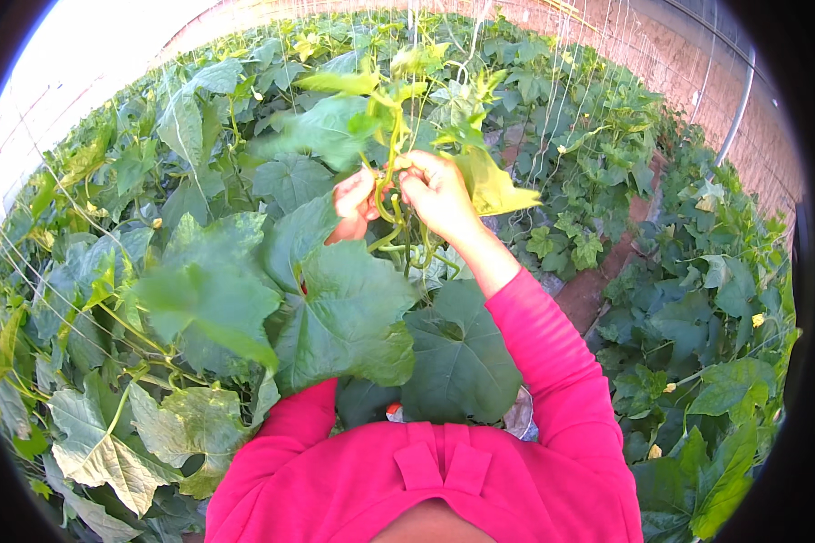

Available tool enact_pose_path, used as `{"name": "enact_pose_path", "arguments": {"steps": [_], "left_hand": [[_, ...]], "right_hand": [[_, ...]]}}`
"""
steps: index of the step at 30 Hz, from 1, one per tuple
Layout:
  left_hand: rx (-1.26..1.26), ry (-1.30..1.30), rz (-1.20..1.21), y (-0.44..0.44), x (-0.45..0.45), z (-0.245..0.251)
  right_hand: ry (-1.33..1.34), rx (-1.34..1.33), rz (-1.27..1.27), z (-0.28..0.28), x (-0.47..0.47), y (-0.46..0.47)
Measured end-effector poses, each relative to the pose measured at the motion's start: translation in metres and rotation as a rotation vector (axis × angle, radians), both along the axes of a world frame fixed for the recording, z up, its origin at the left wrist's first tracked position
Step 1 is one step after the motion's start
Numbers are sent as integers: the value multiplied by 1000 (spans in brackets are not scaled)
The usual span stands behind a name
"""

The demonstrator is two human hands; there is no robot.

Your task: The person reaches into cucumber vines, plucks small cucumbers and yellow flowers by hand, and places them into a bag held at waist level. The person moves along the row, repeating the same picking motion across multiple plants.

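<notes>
A pale green vine stem (395, 129) rises in front of me, with young yellow-green leaves at its top. My left hand (355, 203) pinches this stem from the left, its wrist partly behind a large leaf. From the other side, the thumb and fingertips of my right hand (438, 193) close on the stem slightly higher up. Any small thing between the fingertips is too hidden to tell. Below the hands the stem bends into loops (387, 237). A broad dark green leaf (343, 312) covers most of my left forearm, and a yellowish leaf (492, 183) hangs beside my right hand.
Dense leafy vines surround me on both sides. Thin white strings (557, 102) hang among the plants. To the right runs a narrow brown soil path (601, 271). Behind the plants stand an earthen wall (706, 75) and a curved metal pipe (740, 108).
</notes>
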State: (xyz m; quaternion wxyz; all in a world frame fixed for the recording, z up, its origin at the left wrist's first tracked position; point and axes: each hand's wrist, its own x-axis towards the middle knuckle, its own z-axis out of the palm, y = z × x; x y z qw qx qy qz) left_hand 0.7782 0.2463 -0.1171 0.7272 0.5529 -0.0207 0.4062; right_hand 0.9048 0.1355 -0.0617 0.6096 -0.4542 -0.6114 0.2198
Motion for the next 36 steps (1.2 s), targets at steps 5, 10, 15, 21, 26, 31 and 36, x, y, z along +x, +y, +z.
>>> {"name": "enact_pose_path", "arguments": {"steps": [5, 10, 15, 21, 26, 31, 36], "left_hand": [[37, -38, 32, -3, 7, -23], [0, -31, 19, -2, 11, -27], [49, 34, 1, -4, 15, -22], [158, 68, -17, -6, 18, -21], [142, 23, -56, -8, 20, -20], [41, 11, -28, -23, 24, -15], [48, -2, 48, -23, 9, -13]], "right_hand": [[-46, -86, 61, -4, 4, 0], [-370, -30, -110, 4, 4, -8], [-667, 20, -335, 2, 10, -13], [-635, -19, -426, 5, 7, -21], [-798, 214, -552, 7, 3, -28], [-637, 234, -563, -2, 1, -26], [-363, 198, -607, 17, 1, -23]]}}
